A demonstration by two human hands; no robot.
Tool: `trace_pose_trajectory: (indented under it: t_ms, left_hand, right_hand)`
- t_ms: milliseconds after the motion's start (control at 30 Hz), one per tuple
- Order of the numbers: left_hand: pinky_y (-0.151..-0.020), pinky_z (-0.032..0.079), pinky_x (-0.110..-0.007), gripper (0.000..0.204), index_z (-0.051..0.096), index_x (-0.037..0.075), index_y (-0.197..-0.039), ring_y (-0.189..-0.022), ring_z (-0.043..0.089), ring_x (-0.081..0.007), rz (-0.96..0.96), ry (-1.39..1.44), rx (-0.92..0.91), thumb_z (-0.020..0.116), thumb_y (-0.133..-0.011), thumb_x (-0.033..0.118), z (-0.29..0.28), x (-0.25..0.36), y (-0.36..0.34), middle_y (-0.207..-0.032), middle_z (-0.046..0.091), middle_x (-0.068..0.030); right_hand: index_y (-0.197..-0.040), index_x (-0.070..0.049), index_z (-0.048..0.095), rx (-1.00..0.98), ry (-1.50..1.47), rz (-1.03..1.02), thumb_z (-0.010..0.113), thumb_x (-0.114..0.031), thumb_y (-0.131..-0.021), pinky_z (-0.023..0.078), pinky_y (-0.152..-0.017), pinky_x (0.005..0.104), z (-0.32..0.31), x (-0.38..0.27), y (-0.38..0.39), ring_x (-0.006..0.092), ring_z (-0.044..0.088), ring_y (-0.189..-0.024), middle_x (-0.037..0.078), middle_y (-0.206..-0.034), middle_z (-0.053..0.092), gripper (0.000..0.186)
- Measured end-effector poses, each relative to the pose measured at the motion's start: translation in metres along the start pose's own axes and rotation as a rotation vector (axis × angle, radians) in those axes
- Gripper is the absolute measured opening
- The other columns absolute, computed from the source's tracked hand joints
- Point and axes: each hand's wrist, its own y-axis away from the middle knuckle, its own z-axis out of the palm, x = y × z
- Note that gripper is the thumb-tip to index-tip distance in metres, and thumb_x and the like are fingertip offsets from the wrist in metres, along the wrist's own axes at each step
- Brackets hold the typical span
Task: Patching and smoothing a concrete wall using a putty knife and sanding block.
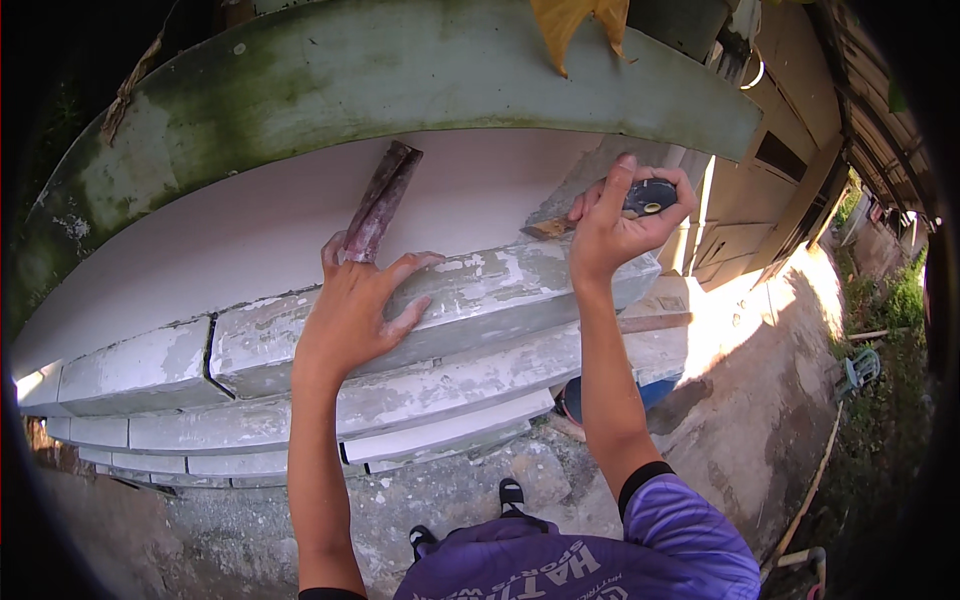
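My left hand [355, 310] rests at the edge of the upper grey, patchy ledge [480, 295], thumb and index finger spread, with a long, narrow, stained strip-like tool [387, 190] held upright among its other fingers, before the smooth white wall [280, 210]. My right hand [622, 230] is closed round the black handle of a scraper [650, 197]. Its dirty blade [550, 227] is low by a rough grey patch on the white wall, just above the ledge's right part.
A mossy curved panel [400, 70] overhangs the wall, with a yellow leaf [575, 25]. Stepped ledges [250, 432] descend below, a blue container [645, 400] under their right end. My feet [510, 495] stand on stained concrete [730, 460]. Plants [890, 320] and poles [815, 490] line the right side.
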Motion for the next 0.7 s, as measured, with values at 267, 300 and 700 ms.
trace_pose_trajectory:
  t_ms: [267, 300, 700]
  left_hand:
    - [-0.116, 0.023, -0.055, 0.045, 0.060, 0.024, -0.133, -0.095, 0.060, -0.0293, -0.037, 0.001, -0.051, 0.068, -0.089, 0.031, -0.002, 0.004, -0.001, -0.077, 0.056, -0.0132]
    - [-0.116, 0.023, -0.055, 0.045, 0.060, 0.024, -0.133, -0.095, 0.060, -0.0293, -0.042, -0.007, -0.045, 0.068, -0.089, 0.031, -0.001, 0.002, 0.000, -0.077, 0.056, -0.0132]
    - [-0.116, 0.024, -0.056, 0.043, 0.061, 0.024, -0.132, -0.093, 0.061, -0.0294, 0.021, -0.029, 0.046, 0.068, -0.090, 0.032, 0.001, 0.002, 0.002, -0.076, 0.057, -0.0111]
  right_hand:
    - [-0.108, -0.008, 0.039, -0.050, 0.207, -0.148, 0.063, -0.004, -0.097, 0.039, -0.034, 0.0225, 0.002, 0.017, -0.003, 0.0062, 0.048, -0.045, 0.004, -0.079, 0.052, 0.027]
    - [-0.108, -0.008, 0.040, -0.021, 0.146, -0.064, 0.063, -0.003, -0.096, 0.039, -0.035, 0.0221, 0.010, 0.007, -0.001, 0.0060, 0.048, -0.047, 0.003, -0.080, 0.052, 0.026]
    - [-0.105, -0.005, 0.046, 0.047, -0.071, -0.002, 0.068, 0.002, -0.091, 0.045, -0.063, 0.0219, 0.006, -0.003, 0.011, 0.0082, 0.051, -0.072, 0.003, -0.092, 0.050, 0.027]
